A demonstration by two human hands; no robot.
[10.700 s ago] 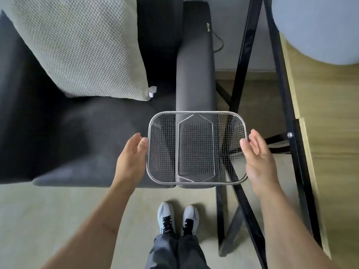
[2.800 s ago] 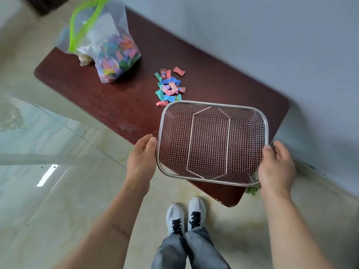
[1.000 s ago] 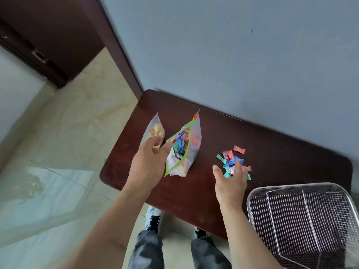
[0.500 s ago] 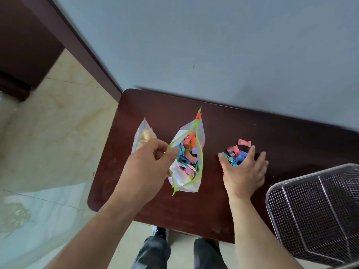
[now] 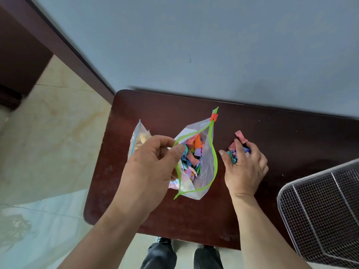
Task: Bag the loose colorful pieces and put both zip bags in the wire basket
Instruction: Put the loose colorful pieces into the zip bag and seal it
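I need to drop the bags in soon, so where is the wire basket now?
The wire basket sits at the lower right of the head view, at the table's right end, right of the right hand.

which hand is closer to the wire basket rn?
Right. The right hand is on the loose colorful pieces, just left of the wire basket with bare table between. The left hand is farther left, pinching the open zip bag rim.

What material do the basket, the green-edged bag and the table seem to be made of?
Basket: metal wire mesh, silvery, with a shiny rim.
Green-edged bag: thin clear plastic film; the pieces show through, and it creases.
Table: probably dark reddish-brown wood or veneer, slightly glossy, with scuffs.
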